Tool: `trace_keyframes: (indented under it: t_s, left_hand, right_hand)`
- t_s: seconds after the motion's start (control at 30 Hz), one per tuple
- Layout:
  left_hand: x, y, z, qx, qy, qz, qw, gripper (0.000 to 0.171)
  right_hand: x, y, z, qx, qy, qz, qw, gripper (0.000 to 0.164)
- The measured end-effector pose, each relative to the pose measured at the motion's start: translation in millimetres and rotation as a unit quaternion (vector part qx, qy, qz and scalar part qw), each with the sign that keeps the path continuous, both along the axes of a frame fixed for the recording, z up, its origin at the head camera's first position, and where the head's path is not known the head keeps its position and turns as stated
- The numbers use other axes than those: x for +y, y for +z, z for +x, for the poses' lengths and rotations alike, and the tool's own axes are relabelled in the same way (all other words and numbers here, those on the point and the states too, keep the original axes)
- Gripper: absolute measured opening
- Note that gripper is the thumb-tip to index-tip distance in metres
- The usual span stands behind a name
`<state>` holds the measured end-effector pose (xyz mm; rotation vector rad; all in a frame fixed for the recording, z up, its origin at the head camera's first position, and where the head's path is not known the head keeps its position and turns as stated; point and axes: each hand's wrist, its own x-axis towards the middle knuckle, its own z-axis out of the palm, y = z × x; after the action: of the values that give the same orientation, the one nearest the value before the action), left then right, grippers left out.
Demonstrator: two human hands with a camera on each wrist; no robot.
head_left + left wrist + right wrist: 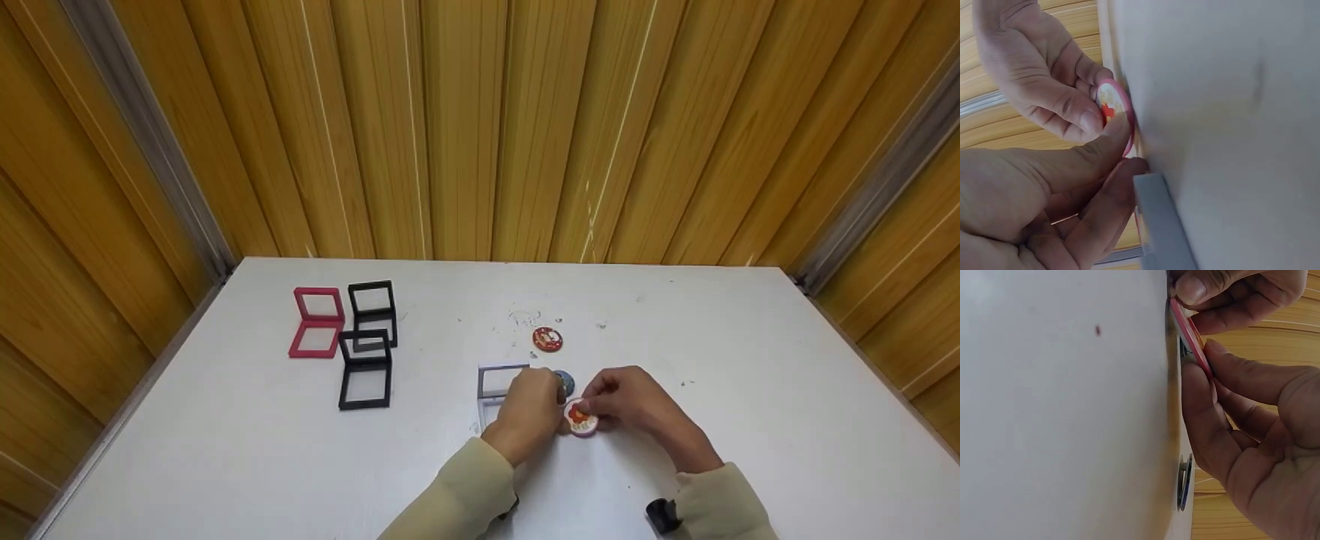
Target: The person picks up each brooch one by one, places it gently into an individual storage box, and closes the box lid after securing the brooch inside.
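Both hands meet over a round badge with a pink edge, a white face and a red flower. My right hand pinches its right side between thumb and fingers. From the other side, my left hand grips the rim, its thumb lying on the printed face. The badge is tilted, close over the white table. Partly covered by my left hand is a pale lilac hinged frame, standing unfolded. A blue badge lies just behind the fingers.
A red badge lies farther back on the white table. Toward the left stand a pink unfolded frame, a black one and another black one in front. A wood-patterned wall borders the table's far edge.
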<state>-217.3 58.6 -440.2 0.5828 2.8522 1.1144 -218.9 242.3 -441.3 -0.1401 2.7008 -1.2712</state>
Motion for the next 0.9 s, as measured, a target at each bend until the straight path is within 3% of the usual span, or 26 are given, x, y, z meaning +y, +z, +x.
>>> trace_keyframes:
  t_s: [0.27,0.5,0.67,0.8,0.9]
  left_hand:
    - [-24.3,34.6,4.9,-0.006,-0.013,0.059,0.9982,0.020]
    - [-58.6,60.6,-0.4,0.047,-0.004,0.090,0.9948,0.022]
    - [-93.5,59.7,-11.4,0.066,0.014,0.096,0.9931,0.024]
    - [-118.7,53.0,-18.8,0.046,0.020,0.100,0.9937,0.025]
    - [-126.8,49.7,-23.3,0.017,0.019,0.104,0.9942,0.024]
  right_hand:
    - [-4.6,2.5,-1.1,0.001,-0.025,0.007,1.000,0.013]
    - [-13.3,3.6,-0.2,0.001,-0.031,-0.028,0.999,0.010]
    - [-20.3,3.3,1.3,0.007,-0.031,-0.052,0.998,0.008]
    - [-26.3,3.9,2.7,0.005,-0.024,-0.064,0.998,0.008]
    - [-31.0,5.2,3.0,0.003,-0.019,-0.074,0.997,0.010]
